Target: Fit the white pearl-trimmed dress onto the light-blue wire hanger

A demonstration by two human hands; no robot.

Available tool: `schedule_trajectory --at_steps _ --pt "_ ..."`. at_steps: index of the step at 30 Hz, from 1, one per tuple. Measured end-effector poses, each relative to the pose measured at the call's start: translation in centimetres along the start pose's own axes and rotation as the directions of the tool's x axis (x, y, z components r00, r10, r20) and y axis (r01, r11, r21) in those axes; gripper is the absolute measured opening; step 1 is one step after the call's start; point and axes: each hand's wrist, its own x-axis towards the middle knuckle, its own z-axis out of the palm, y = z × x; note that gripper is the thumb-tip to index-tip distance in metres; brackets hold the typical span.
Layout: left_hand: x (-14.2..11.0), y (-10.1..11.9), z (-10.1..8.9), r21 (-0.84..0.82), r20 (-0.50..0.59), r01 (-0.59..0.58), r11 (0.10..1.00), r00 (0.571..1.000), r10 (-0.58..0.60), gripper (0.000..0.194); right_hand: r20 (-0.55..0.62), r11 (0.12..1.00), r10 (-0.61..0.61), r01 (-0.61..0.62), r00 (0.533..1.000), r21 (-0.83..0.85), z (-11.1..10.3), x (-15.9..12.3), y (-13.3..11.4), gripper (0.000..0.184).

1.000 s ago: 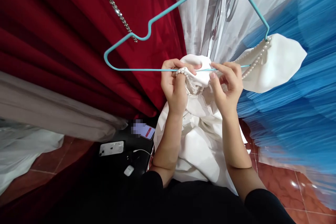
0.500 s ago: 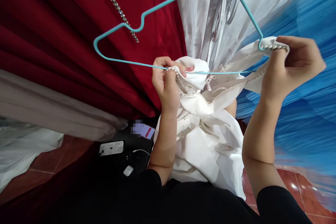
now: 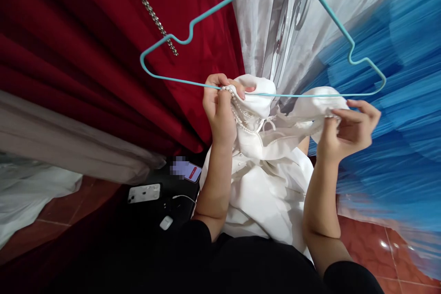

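Observation:
A white dress (image 3: 265, 183) with pearl trim hangs in folds over my lap, its upper part lifted between my hands. My left hand (image 3: 222, 110) pinches a pearl-edged part of it against the bottom bar of a turquoise hanger (image 3: 206, 15). My right hand (image 3: 349, 131) is closed on another pearl-edged part, just below the bar's right side and apart from the hanger. The hanger's right shoulder end is bare. A small white tie shows on the dress between my hands.
Red curtain (image 3: 120, 64) fills the left, with a beaded strand (image 3: 148, 7) in front. Blue tulle (image 3: 389, 124) hangs at the right, white fabric (image 3: 255, 14) behind. On a black surface at lower left lie a phone (image 3: 144, 193), a lit phone (image 3: 193, 172) and a white case (image 3: 166, 223).
My right hand has moved down and left, taking the dress edge off the hanger's right end. The hanger has shifted slightly right. My left hand keeps its grip.

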Motion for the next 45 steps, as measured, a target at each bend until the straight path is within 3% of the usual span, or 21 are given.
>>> schedule_trajectory --at_steps 2,4,7,12,15,18,21,24,30,35,38,41,45 --pt "-0.1 -0.2 0.3 -0.044 0.002 0.007 0.999 1.000 -0.006 0.008 0.204 0.999 -0.027 0.019 0.979 0.043 1.1 -0.1 -2.0 0.019" --pt "-0.3 -0.4 0.5 -0.074 0.003 0.014 0.997 1.000 -0.013 0.008 0.407 0.992 -0.044 -0.009 0.912 0.126 2.5 0.2 -3.5 0.032" --pt "-0.7 -0.5 0.6 -0.060 0.007 0.008 0.998 1.000 -0.007 0.013 0.544 0.974 -0.013 -0.113 0.839 0.197 4.6 0.3 -4.4 0.040" --pt "-1.9 -0.9 -0.7 0.062 0.118 -0.081 0.995 0.990 0.074 0.020 0.398 0.965 0.061 -0.156 0.915 0.212 5.7 -0.3 -3.5 0.030" --pt "-2.2 -1.1 -3.2 0.299 -0.045 -0.211 0.931 0.971 0.235 0.021 0.369 0.967 0.069 -0.153 0.927 0.204 5.3 -0.3 -3.0 0.033" --pt "-1.6 -0.6 -6.7 0.470 -0.170 -0.162 0.867 0.948 0.269 0.018 0.393 0.971 0.058 -0.143 0.918 0.191 5.0 -0.2 -2.8 0.035" --pt "0.1 1.0 -9.5 0.547 -0.194 -0.097 0.832 0.952 0.238 0.022 0.400 0.976 0.064 -0.141 0.914 0.167 5.0 -0.1 -2.9 0.034" --pt "2.5 3.3 -10.5 0.559 -0.174 -0.118 0.821 0.951 0.255 0.023 0.404 0.979 0.067 -0.139 0.912 0.152 4.9 -0.1 -2.9 0.034" --pt "6.6 7.4 -9.0 0.586 -0.043 -0.240 0.774 0.944 0.326 0.041 0.407 0.978 0.077 -0.148 0.910 0.146 4.7 -0.1 -3.3 0.034" --pt "8.2 8.3 -6.3 0.643 0.162 -0.350 0.682 0.932 0.325 0.042 0.418 0.979 0.089 -0.157 0.904 0.130 4.6 -0.1 -3.5 0.033" --pt "7.7 8.0 -3.4 0.648 0.216 -0.358 0.672 0.933 0.289 0.031 0.406 0.979 0.084 -0.151 0.910 0.136 4.8 -0.2 -3.6 0.032" --pt "6.1 7.6 -0.7 0.578 0.226 -0.363 0.731 0.932 0.284 0.018 0.373 0.974 0.095 -0.163 0.923 0.155 5.1 -0.3 -3.7 0.031" --pt "2.4 6.9 0.2 0.355 0.193 -0.317 0.880 0.945 0.263 0.014 0.352 0.973 0.098 -0.164 0.931 0.164 5.4 -0.3 -3.9 0.030"
